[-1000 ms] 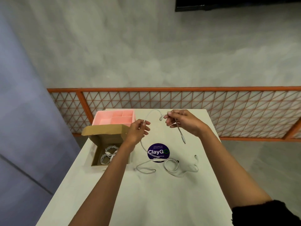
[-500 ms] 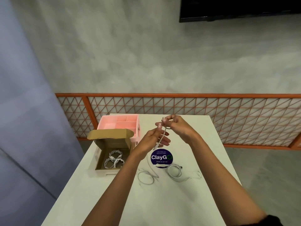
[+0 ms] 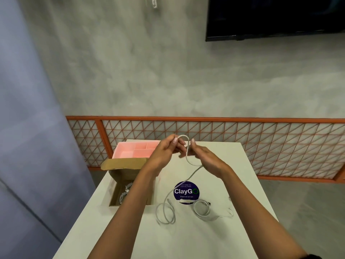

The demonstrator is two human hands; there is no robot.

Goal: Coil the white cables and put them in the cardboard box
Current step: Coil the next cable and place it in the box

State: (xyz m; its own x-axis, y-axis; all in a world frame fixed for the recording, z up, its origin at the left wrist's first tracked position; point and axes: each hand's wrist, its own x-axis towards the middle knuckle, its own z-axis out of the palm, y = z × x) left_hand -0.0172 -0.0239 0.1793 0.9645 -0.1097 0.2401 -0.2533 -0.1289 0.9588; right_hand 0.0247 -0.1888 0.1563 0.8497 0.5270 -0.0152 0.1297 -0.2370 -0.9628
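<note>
My left hand (image 3: 164, 152) and my right hand (image 3: 203, 157) are raised together above the far half of the white table (image 3: 186, 238). Both pinch a white cable (image 3: 194, 173), which arches in a small loop between my fingertips. From there it hangs down to the table and ends in a loose ring near the front of the box. A second white cable (image 3: 202, 208) lies coiled on the table to the right. The open cardboard box (image 3: 121, 174) stands at the table's left edge with coiled white cables inside, partly hidden by my left forearm.
A pink divided tray (image 3: 130, 152) sits behind the box at the table's far left corner. A round purple ClayGo sticker (image 3: 186, 191) marks the table's middle. An orange lattice railing (image 3: 261, 144) runs behind the table, and a dark screen (image 3: 274, 17) hangs on the wall.
My hands came together from a spread position and now form a small loop in the cable. The camera has tilted, so the table sits lower in view.
</note>
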